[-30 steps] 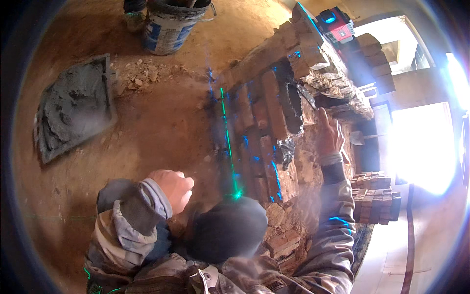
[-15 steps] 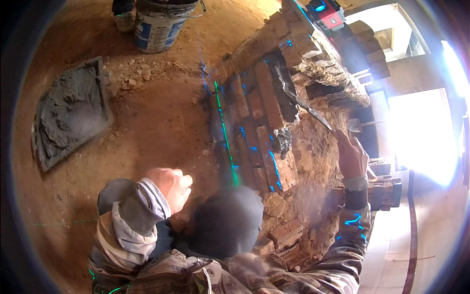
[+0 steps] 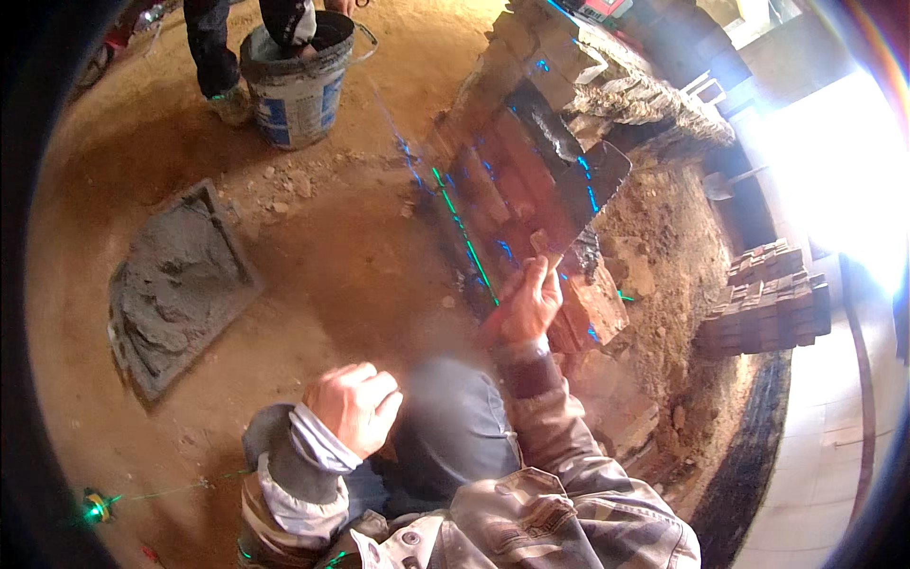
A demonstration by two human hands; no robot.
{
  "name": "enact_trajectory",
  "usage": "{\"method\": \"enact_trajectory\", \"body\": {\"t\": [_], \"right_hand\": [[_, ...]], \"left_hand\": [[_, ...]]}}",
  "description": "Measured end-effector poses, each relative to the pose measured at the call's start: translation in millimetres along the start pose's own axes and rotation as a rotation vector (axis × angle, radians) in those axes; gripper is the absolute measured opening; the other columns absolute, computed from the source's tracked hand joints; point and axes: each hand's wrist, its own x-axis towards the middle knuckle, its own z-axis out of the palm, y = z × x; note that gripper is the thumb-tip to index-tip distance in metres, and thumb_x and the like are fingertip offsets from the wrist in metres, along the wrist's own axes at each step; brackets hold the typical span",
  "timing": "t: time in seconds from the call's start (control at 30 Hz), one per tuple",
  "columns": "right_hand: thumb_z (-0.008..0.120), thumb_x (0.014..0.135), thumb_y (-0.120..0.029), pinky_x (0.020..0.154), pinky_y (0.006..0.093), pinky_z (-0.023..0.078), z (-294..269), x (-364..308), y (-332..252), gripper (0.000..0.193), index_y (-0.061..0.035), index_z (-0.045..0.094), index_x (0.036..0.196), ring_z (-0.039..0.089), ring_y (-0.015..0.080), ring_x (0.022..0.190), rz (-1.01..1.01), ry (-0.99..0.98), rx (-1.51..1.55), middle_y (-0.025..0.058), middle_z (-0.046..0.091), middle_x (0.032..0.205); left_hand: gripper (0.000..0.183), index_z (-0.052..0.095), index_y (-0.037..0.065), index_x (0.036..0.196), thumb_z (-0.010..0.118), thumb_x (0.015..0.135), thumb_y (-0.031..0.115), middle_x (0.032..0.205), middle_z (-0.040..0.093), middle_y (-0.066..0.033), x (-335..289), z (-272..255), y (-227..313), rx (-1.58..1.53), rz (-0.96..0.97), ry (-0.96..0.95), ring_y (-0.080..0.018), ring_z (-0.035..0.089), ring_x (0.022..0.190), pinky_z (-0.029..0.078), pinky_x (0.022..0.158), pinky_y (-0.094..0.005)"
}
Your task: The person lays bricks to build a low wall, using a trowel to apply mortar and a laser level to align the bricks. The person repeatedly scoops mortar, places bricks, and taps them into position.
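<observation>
My right hand [image 3: 531,302] grips a trowel [image 3: 599,182] by its handle; the blade is tilted broadside over the top of a low brick wall [image 3: 491,201]. A blue laser line crosses the blade. Dark wet mortar [image 3: 550,131] lies along the wall's upper course beside it, and more clings near a brick [image 3: 590,305] closer to me. The blade hides part of that course. My left hand [image 3: 355,408] is curled closed near my knee, with nothing visible in it. Down the wall's left face runs a green laser line [image 3: 464,237].
A tray [image 3: 248,270] of grey mortar lies on the dirt floor at left. Behind it a person's hand [image 3: 308,50] reaches into a white-and-blue bucket [image 3: 299,104]. Stacked bricks [image 3: 768,303] stand at right. A green light [image 3: 95,507] glows at lower left; a red device [image 3: 599,8] sits at the top.
My right hand has swung left and nearer with the trowel, whose blade now shows broadside. My left hand has shifted slightly right and down, still curled. The view has turned, showing more of the person at the bucket.
</observation>
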Motion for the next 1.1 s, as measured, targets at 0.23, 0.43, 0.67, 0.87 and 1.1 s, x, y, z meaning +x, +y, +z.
{"method": "enact_trajectory", "body": {"t": [0.23, 0.43, 0.67, 0.87, 1.1], "right_hand": [[0.049, 0.107, -0.037, 0.040, 0.0295, 0.040, 83.1, 41.8, 87.9, 0.032, -0.0115, 0.049, 0.088, 0.046, 0.0115, 0.046, -0.096, 0.038, 0.242, -0.0003, 0.045, 0.059], [0.049, 0.107, -0.038, 0.041, 0.0312, 0.041, 135.7, 51.8, 101.3, 0.035, -0.0101, 0.048, 0.086, 0.045, 0.0132, 0.045, 0.148, -0.082, 0.232, 0.0007, 0.046, 0.061], [0.053, 0.105, -0.036, 0.039, 0.0306, 0.038, 131.2, 40.6, 89.7, 0.033, -0.0088, 0.050, 0.087, 0.045, 0.0131, 0.044, 0.263, -0.121, 0.098, 0.0003, 0.048, 0.062], [0.053, 0.105, -0.032, 0.039, 0.0290, 0.037, 85.8, 13.1, 100.3, 0.028, -0.0081, 0.053, 0.090, 0.043, 0.0117, 0.042, 0.040, -0.101, 0.034, -0.0003, 0.049, 0.060], [0.049, 0.107, -0.033, 0.040, 0.0309, 0.040, 111.5, 49.0, 66.9, 0.027, -0.0088, 0.051, 0.095, 0.045, 0.0142, 0.044, 0.063, 0.142, 0.264, 0.0018, 0.047, 0.060]], "left_hand": [[0.011, 0.068, 0.004, 0.079, 0.070, 0.084, 0.013, 0.077, 0.066, -0.0150, -34.8, -26.7, -1.5, -0.024, -0.144, 0.057, -0.0362, 0.065, 0.071, 0.052, 0.063, -0.0442], [0.010, 0.069, 0.005, 0.081, 0.070, 0.085, 0.014, 0.079, 0.067, -0.0145, -43.8, -32.9, -2.8, -0.001, -0.216, 0.037, -0.0355, 0.067, 0.073, 0.053, 0.064, -0.0425], [0.010, 0.069, 0.005, 0.082, 0.070, 0.085, 0.015, 0.080, 0.067, -0.0144, -39.4, -30.3, -4.7, -0.021, -0.201, 0.025, -0.0352, 0.067, 0.074, 0.053, 0.065, -0.0421], [0.011, 0.069, 0.004, 0.082, 0.071, 0.085, 0.015, 0.080, 0.068, -0.0146, -34.5, -24.4, -6.1, -0.029, -0.157, 0.014, -0.0351, 0.067, 0.074, 0.053, 0.065, -0.0418], [0.011, 0.070, 0.004, 0.083, 0.072, 0.084, 0.015, 0.078, 0.067, -0.0148, -37.0, -27.6, -0.1, 0.011, -0.182, -0.003, -0.0350, 0.066, 0.071, 0.052, 0.063, -0.0414]]}}
